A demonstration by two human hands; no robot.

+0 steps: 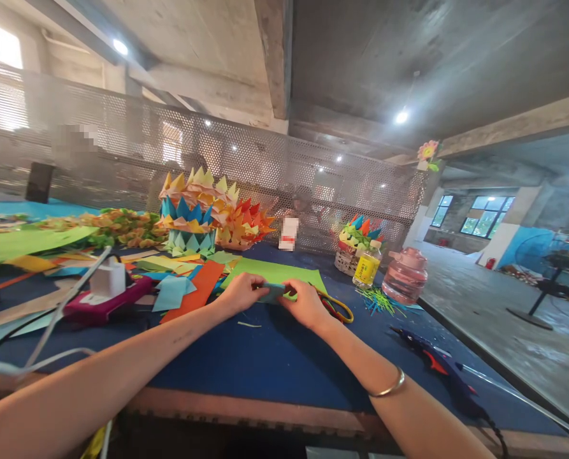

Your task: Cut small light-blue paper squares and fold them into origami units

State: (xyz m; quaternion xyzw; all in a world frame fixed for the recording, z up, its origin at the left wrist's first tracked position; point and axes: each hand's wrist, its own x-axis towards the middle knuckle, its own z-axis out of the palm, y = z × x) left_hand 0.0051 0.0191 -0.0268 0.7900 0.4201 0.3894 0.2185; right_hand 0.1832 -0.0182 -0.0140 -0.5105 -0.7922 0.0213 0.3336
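While a large light-green sheet (30,247) lies at the far left of the dark blue tabletop (255,363), a magenta power strip (107,308) with a white plug (108,280) sits nearer the front among loose coloured paper strips (23,306), and a heap of small folded pieces (126,226) spreads behind. Next come a light-blue paper scrap (173,292) and an orange-red strip (195,290), with spiky paper rings (188,239) stacked beyond them. The left hand (243,292) pinches the left end of a small blue paper piece (271,293), thumb and fingers closed on it, and the piece is at the near edge of a second green sheet (284,269), though whether it touches that sheet I cannot tell. The right hand (306,305) grips the other end between thumb and fingers, and just beside it lie yellow-handled scissors (347,312), partly hidden. Further right, a lattice basket (345,262) holds colourful folded paper (355,234), a yellow-labelled bottle (366,271) stands before it near thin green and blue strips (380,301), then a pink bottle (405,277) and, closer in, a dark glue gun (437,363)
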